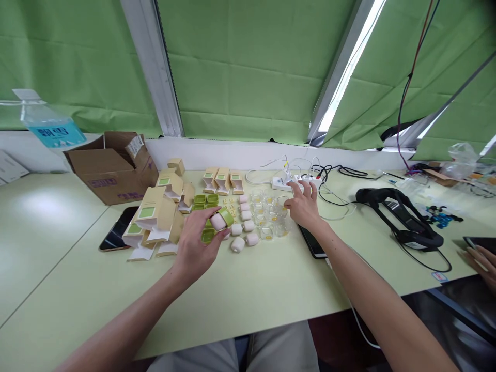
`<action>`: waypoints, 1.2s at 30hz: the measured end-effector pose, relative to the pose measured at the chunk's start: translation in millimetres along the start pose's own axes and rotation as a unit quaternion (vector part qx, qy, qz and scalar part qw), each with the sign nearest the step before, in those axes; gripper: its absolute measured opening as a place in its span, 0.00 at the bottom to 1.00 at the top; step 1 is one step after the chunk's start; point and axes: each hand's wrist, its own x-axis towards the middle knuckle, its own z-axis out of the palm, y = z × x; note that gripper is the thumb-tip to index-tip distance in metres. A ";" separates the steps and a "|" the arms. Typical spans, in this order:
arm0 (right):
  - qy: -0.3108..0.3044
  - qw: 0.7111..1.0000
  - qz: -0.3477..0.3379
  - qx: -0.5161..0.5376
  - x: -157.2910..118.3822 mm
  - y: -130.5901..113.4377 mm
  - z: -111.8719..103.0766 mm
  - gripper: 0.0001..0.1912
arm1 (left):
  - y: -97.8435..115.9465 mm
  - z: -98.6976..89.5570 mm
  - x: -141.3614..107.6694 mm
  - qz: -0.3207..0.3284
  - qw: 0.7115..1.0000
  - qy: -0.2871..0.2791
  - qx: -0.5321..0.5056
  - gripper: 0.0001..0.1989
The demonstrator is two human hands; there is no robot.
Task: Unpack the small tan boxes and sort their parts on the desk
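Note:
My left hand [198, 242] is closed around a small green holder [225, 217] with a rounded pale pink piece [217, 222] at its near side, raised above the table. My right hand [303, 204] is at the right edge of a group of small clear plastic cups [266, 233], thumb and fingers apart. Whether its thumb touches the nearest cup, I cannot tell. More pale pink pieces [252, 238] stand in rows left of the cups. Green holders [208, 236] and small yellowish pieces [231, 208] lie farther left, partly hidden by my left hand.
Cream boxes [153, 209] pile up at left over a phone [116, 230], before an open cardboard box [116, 173]. Behind are a power strip [281, 183] and cables. A dark phone [313, 245] lies under my right forearm; a black headset [401, 217] and another person's hand [482, 263] are rightward.

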 end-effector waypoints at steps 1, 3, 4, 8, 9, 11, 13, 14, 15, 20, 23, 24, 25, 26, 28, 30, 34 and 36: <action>-0.002 1.000 0.008 0.009 -0.3 0.6 -0.3 0.13 | -0.1 0.2 -0.1 -0.001 1.000 0.000 0.000 0.19; -0.006 1.000 0.018 0.023 -0.5 1.3 0.3 0.13 | -0.4 0.4 -0.1 0.001 1.000 0.000 0.000 0.19; -0.008 0.999 0.020 0.028 -0.6 1.4 1.1 0.13 | -0.5 0.5 -0.1 0.004 1.000 0.001 0.000 0.19; -0.022 0.998 0.033 0.048 -0.9 1.0 4.4 0.12 | -0.9 0.4 -0.3 0.013 1.000 0.000 0.002 0.19; -0.020 0.998 0.036 0.052 -1.4 0.6 3.7 0.12 | -0.9 0.3 -0.3 0.013 1.000 0.001 0.002 0.19; 0.003 0.997 0.041 0.065 -3.4 -1.6 -1.4 0.13 | -0.7 0.1 -0.3 0.013 1.000 0.004 0.001 0.19; 0.060 0.993 0.049 0.088 -6.9 -8.4 -12.1 0.13 | -0.4 -0.1 -0.2 0.016 1.000 0.005 -0.001 0.19; 0.097 0.988 0.054 0.107 -9.1 -14.6 -19.3 0.13 | -0.3 -0.1 -0.1 0.017 1.000 0.004 -0.001 0.19; 0.135 0.980 0.057 0.132 -11.2 -23.0 -27.4 0.13 | -0.2 -0.1 -0.1 0.018 1.000 0.001 -0.001 0.19; 0.220 0.906 -0.025 0.360 -16.0 -92.8 -67.0 0.11 | 1.2 -0.5 -0.8 0.022 1.000 -0.017 0.001 0.19; 0.204 0.862 -0.045 0.462 -14.3 -137.8 -78.2 0.11 | 2.8 -2.2 -0.9 0.030 0.999 -0.023 0.003 0.19; 0.194 0.847 -0.039 0.493 -14.0 -150.0 -79.0 0.11 | 3.0 -3.0 -0.6 0.031 0.999 -0.024 0.007 0.19; 0.181 0.832 -0.033 0.523 -14.2 -160.2 -78.4 0.13 | 3.1 -3.7 -0.3 0.031 0.999 -0.024 0.011 0.19; 0.169 0.817 -0.024 0.551 -15.0 -168.4 -76.9 0.15 | 2.8 -4.3 0.1 0.030 0.999 -0.024 0.016 0.20; 0.145 0.789 -0.009 0.597 -18.3 -179.3 -72.3 0.19 | 1.5 -4.8 0.6 0.030 0.999 -0.024 0.027 0.19; 0.122 0.769 0.003 0.627 -23.3 -184.7 -68.2 0.20 | -0.4 -3.9 -0.1 0.038 0.998 -0.024 0.042 0.19; 0.080 0.727 0.063 0.679 -30.5 -191.3 -66.7 0.20 | -2.3 1.5 -6.6 0.072 0.993 -0.018 0.091 0.21; 0.058 0.690 0.122 0.711 -30.8 -195.8 -67.2 0.20 | -1.7 4.3 -11.1 0.078 0.991 -0.011 0.112 0.21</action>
